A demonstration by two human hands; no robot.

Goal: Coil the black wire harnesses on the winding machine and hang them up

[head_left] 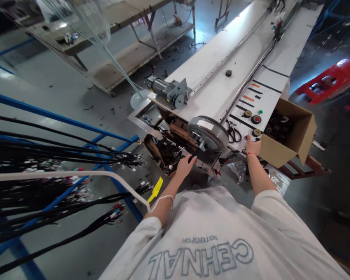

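My left hand (186,165) is closed at the near end of the long white workbench (212,50), beside a dark piece under the round grey reel (208,132); what its fingers hold is too small to make out. At the bench's near right corner, my right hand (253,146) has its fingers together by a small red item and a tape roll (256,133); its grip is unclear. Black-handled scissors (234,134) lie between the reel and my right hand. More tape rolls, one with a red centre (256,119), sit just beyond.
An open cardboard box (280,149) with dark rolls stands at the right. A motor (166,91) is mounted on the bench's left edge. Blue racks (58,118) of black cables fill the left side. A red plastic object (332,79) is at the far right.
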